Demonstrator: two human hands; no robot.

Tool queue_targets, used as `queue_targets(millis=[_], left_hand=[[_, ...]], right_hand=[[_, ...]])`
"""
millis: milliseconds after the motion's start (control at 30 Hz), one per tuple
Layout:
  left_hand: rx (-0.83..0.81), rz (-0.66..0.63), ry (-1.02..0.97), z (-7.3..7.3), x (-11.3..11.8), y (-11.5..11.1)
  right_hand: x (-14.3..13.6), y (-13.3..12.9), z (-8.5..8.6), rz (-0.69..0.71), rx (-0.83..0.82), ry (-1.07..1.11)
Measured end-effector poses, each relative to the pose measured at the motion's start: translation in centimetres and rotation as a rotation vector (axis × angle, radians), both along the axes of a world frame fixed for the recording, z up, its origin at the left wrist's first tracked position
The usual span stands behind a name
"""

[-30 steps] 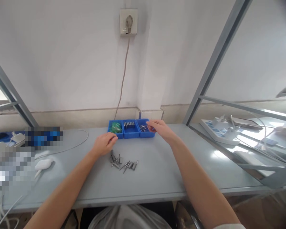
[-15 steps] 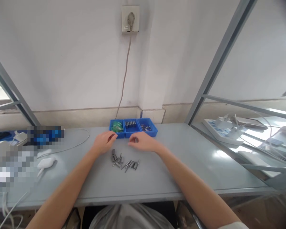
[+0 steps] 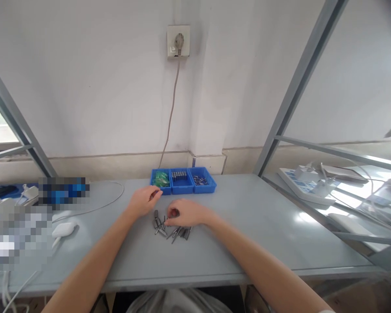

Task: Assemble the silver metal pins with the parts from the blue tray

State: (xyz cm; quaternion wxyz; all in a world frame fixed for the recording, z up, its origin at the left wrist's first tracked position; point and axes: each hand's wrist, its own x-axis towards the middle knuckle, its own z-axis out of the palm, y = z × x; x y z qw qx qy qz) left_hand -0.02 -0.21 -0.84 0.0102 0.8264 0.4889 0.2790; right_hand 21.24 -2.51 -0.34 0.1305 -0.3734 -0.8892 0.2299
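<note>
Two small heaps of grey metal cylinders and thin pins lie on the grey table: a left heap and a right heap. My right hand reaches over both, with its thumb and fingertips curled together at the pins of the left heap. Whatever those fingertips hold is too small to make out. Above the left heap, my left hand is closed, thumb against curled fingers, close to the front of the blue bins. Its fingers hide anything inside them.
Behind my hands stand three joined blue bins: one with green bags, one with rows of metal cylinders, one with loose metal parts. A white charger with cables lies left. Grey frame posts rise at the sides.
My right hand has come down from the front of the blue bins to the metal pins. My left hand stays nearly in place beside the bins. The view has tilted slightly upward.
</note>
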Motion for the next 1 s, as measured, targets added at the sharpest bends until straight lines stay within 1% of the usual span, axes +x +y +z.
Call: queue_targets(millis=[233,433,600,700,767,867,1000], left_hand=[[0.007,0.029,-0.009,0.0,-0.1,-0.1],[-0.002,0.010,-0.001,0.0,-0.1,0.0],[0.012,0.022,-0.015,0.0,-0.4,0.2],[0.021,0.033,-0.022,0.1,-0.6,0.2],[0.023,0.040,-0.024,0.3,-0.6,0.1],[0.019,0.040,-0.022,0.4,-0.6,0.1],[0.006,0.038,-0.018,0.3,-0.7,0.4]], right_hand=[[0.4,0.3,-0.4,-0.027,-0.002,0.031],[0.3,0.9,-0.7,-0.019,0.136,0.132],[0.1,1.2,-0.9,-0.082,0.205,0.150],[0.2,1.2,-0.8,-0.119,0.190,0.154],[0.4,1.3,-0.7,-0.126,0.146,0.164],[0.6,1.4,-0.6,-0.110,0.084,0.177],[0.8,1.7,-0.8,-0.087,0.052,0.145]])
